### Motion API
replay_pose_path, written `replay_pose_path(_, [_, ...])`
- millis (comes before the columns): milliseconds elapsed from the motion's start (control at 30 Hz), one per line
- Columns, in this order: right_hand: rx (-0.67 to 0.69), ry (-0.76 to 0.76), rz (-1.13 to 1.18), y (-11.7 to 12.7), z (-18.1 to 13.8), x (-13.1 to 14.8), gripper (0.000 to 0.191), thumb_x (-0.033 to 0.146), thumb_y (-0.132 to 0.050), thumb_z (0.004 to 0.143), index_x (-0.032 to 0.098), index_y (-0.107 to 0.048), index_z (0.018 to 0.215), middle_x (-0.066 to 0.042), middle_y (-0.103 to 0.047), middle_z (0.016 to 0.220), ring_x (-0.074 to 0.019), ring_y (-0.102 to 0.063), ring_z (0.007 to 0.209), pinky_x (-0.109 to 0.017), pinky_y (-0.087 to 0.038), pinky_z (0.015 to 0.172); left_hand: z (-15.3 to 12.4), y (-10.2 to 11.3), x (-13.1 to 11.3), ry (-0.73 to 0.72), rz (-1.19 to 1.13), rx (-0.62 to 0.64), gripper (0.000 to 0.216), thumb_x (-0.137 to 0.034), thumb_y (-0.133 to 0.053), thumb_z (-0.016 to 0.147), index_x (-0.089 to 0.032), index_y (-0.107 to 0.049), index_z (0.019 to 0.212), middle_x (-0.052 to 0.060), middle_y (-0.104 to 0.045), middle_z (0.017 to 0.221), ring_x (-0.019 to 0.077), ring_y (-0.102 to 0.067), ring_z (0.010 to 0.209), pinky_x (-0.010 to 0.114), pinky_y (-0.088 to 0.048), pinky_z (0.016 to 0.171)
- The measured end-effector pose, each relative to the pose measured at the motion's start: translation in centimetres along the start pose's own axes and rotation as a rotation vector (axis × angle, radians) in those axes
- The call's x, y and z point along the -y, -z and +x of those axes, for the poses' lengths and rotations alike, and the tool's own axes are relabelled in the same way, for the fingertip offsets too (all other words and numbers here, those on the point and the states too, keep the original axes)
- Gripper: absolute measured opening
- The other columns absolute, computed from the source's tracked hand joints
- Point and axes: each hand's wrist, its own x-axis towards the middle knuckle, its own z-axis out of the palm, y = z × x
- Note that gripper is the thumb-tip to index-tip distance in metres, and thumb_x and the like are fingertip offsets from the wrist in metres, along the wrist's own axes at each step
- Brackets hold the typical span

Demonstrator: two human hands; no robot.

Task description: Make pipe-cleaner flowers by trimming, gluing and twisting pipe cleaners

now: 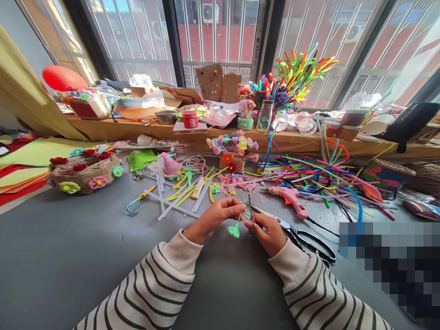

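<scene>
Head view: a fuzzy mint-green piece [233,230] hangs over the desk [85,266] between the two hands, its thin stem pinched by the fingers of the left hand [216,216]. Fingers of the right hand [271,233] are pressed around a slim dark tool [250,209], too small to identify, held upright just beside the stem. Black-handled scissors [293,233] lie near the right hand, with a pink glue gun [288,196] beyond. Farther out are pale sticks [178,210], pink scraps [237,184] and a small flower-filled basket [237,163].
</scene>
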Motion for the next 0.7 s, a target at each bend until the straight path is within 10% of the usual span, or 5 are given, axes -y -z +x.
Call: replay_pose_path(700, [0.116,0.041,0.077,-0.08,0.03,-0.1,0.049,0.056,-0.026,0.073,0.014,-0.05,0.064,-0.003,-0.051,0.061,-0.0132,-0.045,0.058,-0.025,-0.037,0.056,-0.22,-0.04,-0.19,-0.061,0.113,0.039,0.02,-0.031,-0.056,0.062,-0.014,-0.046,0.058,-0.004,-0.044,0.055,0.0068,-0.04,0.055,0.021,-0.03,0.057])
